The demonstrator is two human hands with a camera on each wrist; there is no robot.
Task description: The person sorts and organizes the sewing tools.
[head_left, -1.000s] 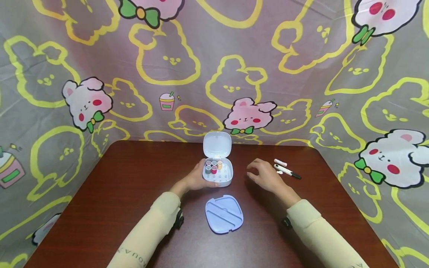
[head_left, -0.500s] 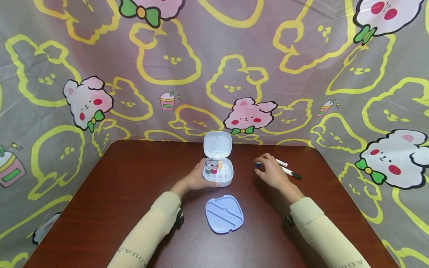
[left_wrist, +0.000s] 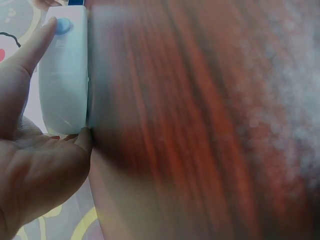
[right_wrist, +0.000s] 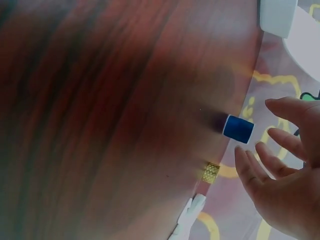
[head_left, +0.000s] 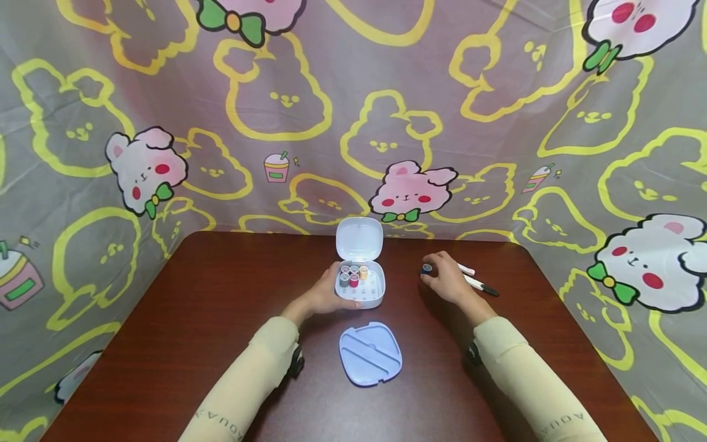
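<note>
My left hand (head_left: 320,291) holds the left side of a small white sewing box (head_left: 375,301), its thumb along the front beside the round blue button (left_wrist: 63,26). The box stands with its lid (head_left: 359,239) raised. Inside are several thread spools, among them a grey spool (head_left: 345,280), a red spool (head_left: 354,280) and an orange spool (head_left: 363,272). To the right of the box, a dark blue thread spool (right_wrist: 238,129) stands on the table. My right hand (right_wrist: 285,160) is right over that spool, fingers spread and a small gap showing in the right wrist view.
A light blue tray insert (head_left: 370,354) with a diagonal bar lies in front of the box. Behind the right hand lie a black-tipped white pen (head_left: 480,284) and a pink-and-white piece (head_left: 466,269). A gold dimpled thimble (right_wrist: 211,172) stands near them. A patterned cloth (head_left: 298,92) hangs behind.
My right hand has moved a little to the right and away from me, and the blue spool now shows by its fingertips. The left hand and the box keep their place.
</note>
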